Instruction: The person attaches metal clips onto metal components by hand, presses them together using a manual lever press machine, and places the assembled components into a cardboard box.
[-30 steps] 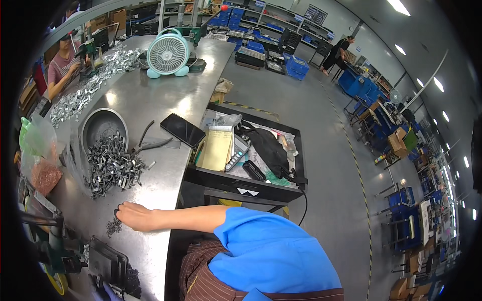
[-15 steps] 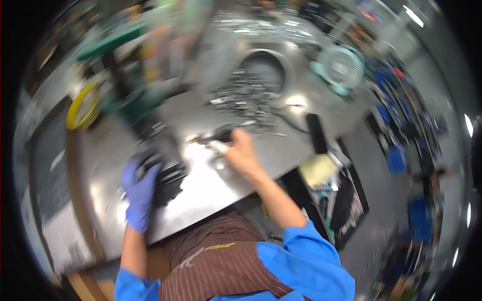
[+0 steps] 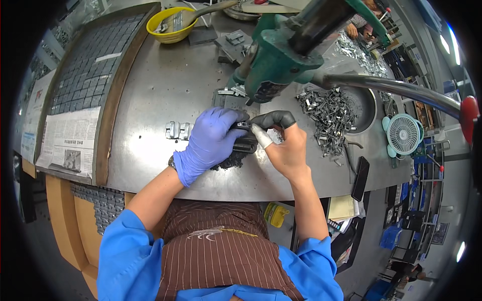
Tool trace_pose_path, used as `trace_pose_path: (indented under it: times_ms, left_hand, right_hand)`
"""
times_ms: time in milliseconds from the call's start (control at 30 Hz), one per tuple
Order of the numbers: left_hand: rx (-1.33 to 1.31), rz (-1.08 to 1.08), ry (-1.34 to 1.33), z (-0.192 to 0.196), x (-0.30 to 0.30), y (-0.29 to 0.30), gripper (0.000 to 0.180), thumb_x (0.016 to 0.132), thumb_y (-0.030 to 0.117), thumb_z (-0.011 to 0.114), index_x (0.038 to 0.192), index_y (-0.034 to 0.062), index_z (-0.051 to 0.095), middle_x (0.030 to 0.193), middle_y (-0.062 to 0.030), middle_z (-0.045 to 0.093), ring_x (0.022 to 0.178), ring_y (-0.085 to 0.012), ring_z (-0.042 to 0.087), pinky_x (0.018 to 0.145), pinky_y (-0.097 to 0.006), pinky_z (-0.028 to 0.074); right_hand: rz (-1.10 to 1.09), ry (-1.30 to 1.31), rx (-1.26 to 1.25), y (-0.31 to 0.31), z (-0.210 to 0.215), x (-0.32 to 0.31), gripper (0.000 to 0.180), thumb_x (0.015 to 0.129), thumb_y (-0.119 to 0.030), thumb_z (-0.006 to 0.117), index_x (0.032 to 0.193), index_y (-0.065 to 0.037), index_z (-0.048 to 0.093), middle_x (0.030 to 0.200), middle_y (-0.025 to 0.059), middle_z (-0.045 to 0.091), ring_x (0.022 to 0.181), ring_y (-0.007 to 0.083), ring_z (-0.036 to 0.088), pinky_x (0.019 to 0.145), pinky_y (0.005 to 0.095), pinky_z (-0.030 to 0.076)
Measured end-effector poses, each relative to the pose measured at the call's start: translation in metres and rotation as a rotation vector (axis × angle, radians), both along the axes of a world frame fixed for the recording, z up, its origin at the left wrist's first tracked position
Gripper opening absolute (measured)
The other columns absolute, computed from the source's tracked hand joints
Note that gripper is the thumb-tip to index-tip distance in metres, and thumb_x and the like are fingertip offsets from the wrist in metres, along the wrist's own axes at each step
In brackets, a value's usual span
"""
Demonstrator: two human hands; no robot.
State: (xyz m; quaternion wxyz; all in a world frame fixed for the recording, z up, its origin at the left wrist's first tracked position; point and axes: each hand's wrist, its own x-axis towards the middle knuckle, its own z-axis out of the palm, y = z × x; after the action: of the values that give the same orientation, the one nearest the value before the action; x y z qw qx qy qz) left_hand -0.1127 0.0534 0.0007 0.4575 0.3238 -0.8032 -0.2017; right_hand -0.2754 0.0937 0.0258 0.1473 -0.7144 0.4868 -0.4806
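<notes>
My left hand (image 3: 208,138), in a purple glove, is closed around a black block-shaped part (image 3: 245,143) just in front of the press. My right hand (image 3: 291,150) wears dark covers on some fingers and a white one on the thumb. Its index finger and thumb pinch at the block's upper right end; whatever lies between them is hidden. Black crumbs (image 3: 231,161) lie on the metal table below the block. Over both hands stands a green hand press (image 3: 286,60) with a long steel lever (image 3: 396,84). Small metal pieces (image 3: 176,130) rest left of my left hand.
Right of the press, a heap of small metal parts (image 3: 329,120) spills from a round pan (image 3: 370,108). Beyond sit a teal fan (image 3: 403,134) and a black phone (image 3: 360,178). A wood-edged tray (image 3: 113,108) of grey pieces and a yellow bowl (image 3: 173,36) stand left. Another person's hand (image 3: 351,31) shows far right.
My view has turned, bringing the press to the middle. My right hand has left the metal parts and joined my left hand at the black block.
</notes>
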Motion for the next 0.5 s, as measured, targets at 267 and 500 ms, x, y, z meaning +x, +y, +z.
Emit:
trace_pose_path:
  times_ms: [267, 500]
  left_hand:
    - [-0.023, -0.007, 0.021, -0.004, 0.000, 0.000, 0.026, 0.063, 0.005, 0.068, 0.087, 0.0023, 0.060, 0.080, -0.0134, 0.059, 0.074, -0.0311, 0.056, 0.066, -0.037, 0.045]
    - [-0.064, -0.005, 0.036, -0.007, -0.004, 0.000, 0.027, 0.063, 0.006, 0.067, 0.088, 0.0044, 0.058, 0.080, -0.0121, 0.059, 0.075, -0.0300, 0.056, 0.069, -0.038, 0.045]
  right_hand:
    - [0.116, 0.100, 0.047, -0.006, 0.014, -0.004, 0.023, 0.068, 0.004, 0.068, 0.081, -0.001, 0.050, 0.070, 0.0082, 0.058, 0.064, 0.0204, 0.059, 0.059, 0.0287, 0.047]
    - [0.187, 0.498, -0.140, -0.006, 0.017, -0.008, 0.029, 0.049, 0.007, 0.053, 0.077, 0.000, 0.048, 0.066, 0.0126, 0.049, 0.061, 0.0314, 0.048, 0.055, 0.0408, 0.042]
